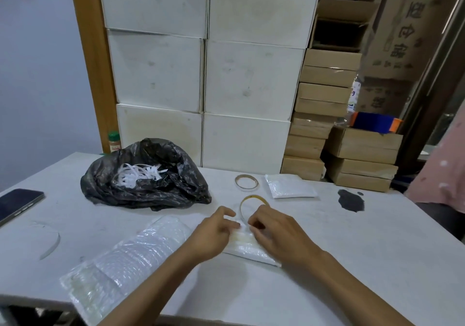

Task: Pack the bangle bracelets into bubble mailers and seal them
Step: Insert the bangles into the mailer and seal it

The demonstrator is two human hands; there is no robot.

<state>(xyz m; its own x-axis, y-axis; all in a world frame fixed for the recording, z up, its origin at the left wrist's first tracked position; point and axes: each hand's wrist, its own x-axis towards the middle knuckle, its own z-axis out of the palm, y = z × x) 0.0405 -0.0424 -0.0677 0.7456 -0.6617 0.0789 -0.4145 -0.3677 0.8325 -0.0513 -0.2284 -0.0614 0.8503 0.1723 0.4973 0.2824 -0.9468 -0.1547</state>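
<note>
Left hand [216, 232] and right hand [273, 236] close together, both pinching the far edge of bubble mailer [247, 250], which lies flat on table [352, 250].
Yellow bangle [254, 196] lies just beyond the fingertips; contact with mailer unclear. Metal bangle [244, 188] sits farther back, beside second mailer [289, 186]. Mailer stack [120, 260] is to the left; black bag [151, 192] holding white strips [138, 172] is behind it.

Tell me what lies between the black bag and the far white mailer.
Head view: a silvery bangle lies flat on the table between the black bag and far mailer.
</note>
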